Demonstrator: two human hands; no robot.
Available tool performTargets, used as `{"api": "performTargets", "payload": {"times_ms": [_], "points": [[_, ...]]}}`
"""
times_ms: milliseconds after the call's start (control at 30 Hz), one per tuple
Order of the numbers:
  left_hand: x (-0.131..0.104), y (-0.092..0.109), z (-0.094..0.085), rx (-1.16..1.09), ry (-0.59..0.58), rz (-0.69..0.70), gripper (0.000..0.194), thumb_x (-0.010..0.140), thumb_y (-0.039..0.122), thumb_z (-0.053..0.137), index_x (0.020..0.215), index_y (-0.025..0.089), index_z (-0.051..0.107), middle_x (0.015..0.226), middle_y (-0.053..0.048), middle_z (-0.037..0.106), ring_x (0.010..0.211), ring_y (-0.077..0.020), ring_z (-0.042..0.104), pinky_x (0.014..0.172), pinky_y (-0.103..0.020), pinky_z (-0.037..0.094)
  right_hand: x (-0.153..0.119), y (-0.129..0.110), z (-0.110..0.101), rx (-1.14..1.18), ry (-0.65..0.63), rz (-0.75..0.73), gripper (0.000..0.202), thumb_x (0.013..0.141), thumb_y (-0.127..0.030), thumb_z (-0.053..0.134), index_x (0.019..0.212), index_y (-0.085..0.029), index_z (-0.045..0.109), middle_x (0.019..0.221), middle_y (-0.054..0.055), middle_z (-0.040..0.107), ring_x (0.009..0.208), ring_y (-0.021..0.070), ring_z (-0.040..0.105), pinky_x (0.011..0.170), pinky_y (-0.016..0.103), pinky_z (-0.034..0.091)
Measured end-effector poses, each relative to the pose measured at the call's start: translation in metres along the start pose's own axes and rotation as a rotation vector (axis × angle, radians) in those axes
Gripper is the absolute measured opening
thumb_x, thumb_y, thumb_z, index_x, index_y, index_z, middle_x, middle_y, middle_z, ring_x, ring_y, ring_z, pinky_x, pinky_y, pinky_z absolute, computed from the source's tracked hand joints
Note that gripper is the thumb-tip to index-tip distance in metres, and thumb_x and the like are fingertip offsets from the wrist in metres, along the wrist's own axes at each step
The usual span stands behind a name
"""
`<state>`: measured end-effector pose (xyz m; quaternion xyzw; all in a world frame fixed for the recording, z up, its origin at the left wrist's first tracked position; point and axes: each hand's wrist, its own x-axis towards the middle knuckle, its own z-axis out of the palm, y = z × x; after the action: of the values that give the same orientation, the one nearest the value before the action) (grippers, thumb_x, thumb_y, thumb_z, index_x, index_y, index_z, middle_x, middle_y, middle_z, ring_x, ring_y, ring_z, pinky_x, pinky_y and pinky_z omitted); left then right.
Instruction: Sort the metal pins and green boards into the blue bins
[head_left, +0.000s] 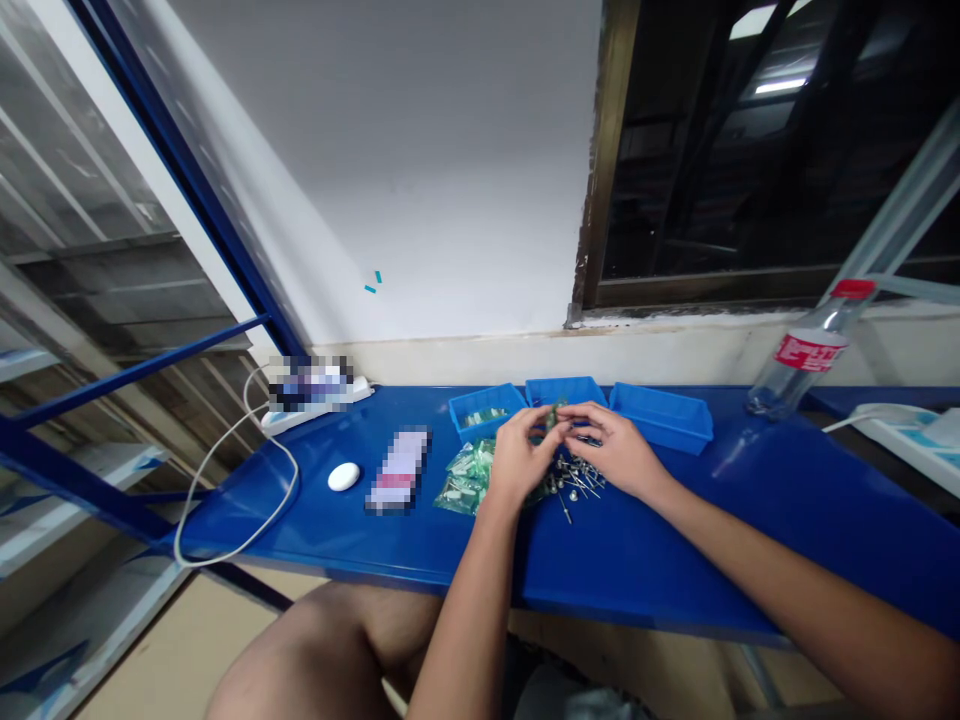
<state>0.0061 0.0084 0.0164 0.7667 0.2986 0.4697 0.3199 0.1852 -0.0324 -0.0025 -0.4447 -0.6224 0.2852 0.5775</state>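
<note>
My left hand and my right hand meet above the blue table, fingers pinched together. Between the fingertips is a small greenish piece, too small to name; both hands appear to grip it. Beneath them lies a loose pile of metal rivets with long thin pins, partly hidden by my hands. Left of the pile, beside my left wrist, are green clear plastic packets with pale pieces inside. Behind my hands stand a blue bin with small greenish pieces, a middle blue bin and a right blue bin.
A clear bottle with a red cap stands at the back right. On the left are a blurred-out phone-like object, a white oval object and a power strip with a looping white cable. The wall rises behind.
</note>
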Motion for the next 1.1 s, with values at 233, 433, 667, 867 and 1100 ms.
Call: {"api": "performTargets", "payload": {"times_ms": [233,433,667,867,1100], "points": [[0.001,0.0,-0.002,-0.029,0.017,-0.042,0.025,0.099,0.028,0.065,0.122,0.021,0.073,0.116,-0.007,0.079,0.1,-0.0218,0.077,0.093,-0.035,0.062,0.005,0.0,-0.005,-0.05,0.183,0.019,0.052,0.085,-0.046,0.082,0.129,-0.023,0.067,0.12,0.012,0.073,0.109,0.0264,0.072,0.09,0.04,0.064],[0.001,0.0,0.001,-0.066,0.001,-0.089,0.03,0.095,0.028,0.07,0.125,0.021,0.07,0.1,-0.006,0.08,0.087,-0.0199,0.076,0.084,-0.032,0.063,0.003,0.001,-0.007,0.025,0.086,0.068,0.04,0.084,-0.054,0.082,0.103,-0.02,0.076,0.106,0.01,0.079,0.097,0.0265,0.076,0.092,0.042,0.063],[0.001,-0.006,0.001,-0.12,-0.018,-0.127,0.03,0.092,0.025,0.075,0.121,0.02,0.07,0.099,-0.005,0.079,0.089,-0.0189,0.076,0.084,-0.03,0.062,0.003,-0.004,-0.005,0.115,0.105,0.129,0.044,0.077,-0.056,0.086,0.1,-0.02,0.077,0.098,0.009,0.081,0.086,0.0253,0.077,0.083,0.042,0.065],[0.002,-0.007,0.003,-0.262,-0.002,-0.166,0.04,0.09,0.026,0.079,0.128,0.017,0.066,0.096,-0.007,0.079,0.087,-0.0189,0.077,0.08,-0.03,0.062,0.006,-0.009,-0.009,0.119,0.113,0.156,0.049,0.075,-0.059,0.087,0.102,-0.018,0.078,0.095,0.01,0.081,0.07,0.0217,0.073,0.071,0.039,0.064],[-0.002,0.0,-0.002,0.212,-0.107,0.028,0.026,0.097,0.038,0.07,0.117,0.021,0.074,0.118,-0.01,0.079,0.109,-0.0269,0.074,0.099,-0.042,0.059,0.015,-0.009,-0.038,-0.118,0.367,-0.051,0.037,0.089,-0.052,0.076,0.109,-0.021,0.079,0.116,0.01,0.076,0.086,0.0249,0.075,0.08,0.041,0.065]]}}
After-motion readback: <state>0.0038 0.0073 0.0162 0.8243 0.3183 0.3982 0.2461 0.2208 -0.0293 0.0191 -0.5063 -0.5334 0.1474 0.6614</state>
